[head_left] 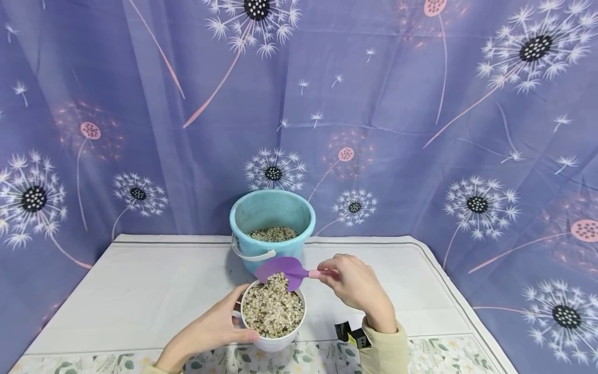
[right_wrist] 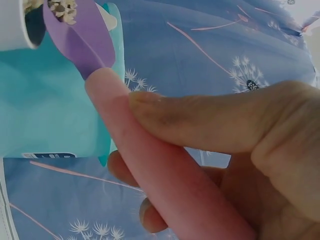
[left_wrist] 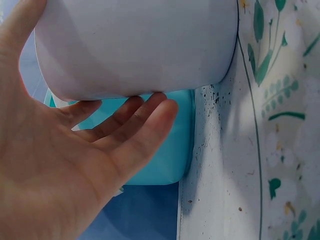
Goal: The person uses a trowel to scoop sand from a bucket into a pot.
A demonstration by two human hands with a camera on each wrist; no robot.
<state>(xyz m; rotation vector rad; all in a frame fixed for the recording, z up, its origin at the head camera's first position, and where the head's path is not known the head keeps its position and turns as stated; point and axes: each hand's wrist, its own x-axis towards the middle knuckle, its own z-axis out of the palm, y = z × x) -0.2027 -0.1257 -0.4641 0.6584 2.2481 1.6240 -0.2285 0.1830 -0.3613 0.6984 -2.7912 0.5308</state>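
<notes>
White cup (head_left: 274, 344) is just in front of the blue bucket (head_left: 289, 249) on the desk (head_left: 140, 280), the left grip (head_left: 218, 324) curled round its smooth, rounded side; a steady hold matters most, since it looks nearly full. The right grip (head_left: 352, 285) clamps the purple trowel (head_left: 290, 267) by its matt, tubular pink handle (right_wrist: 150, 150), the thin, leaf-shaped blade over the far rim: tipping slowly and low should limit spills of coarse, pale, speckled grains (head_left: 273, 311).

Blue-violet cloth backdrop (head_left: 345, 98), printed with white and pink dandelions (head_left: 477, 204), filling the upper frame and both sides. White table (head_left: 163, 280) across the lower centre; floral band (head_left: 439, 353), green-leaved and pale-flowered, along the bottom edge.
</notes>
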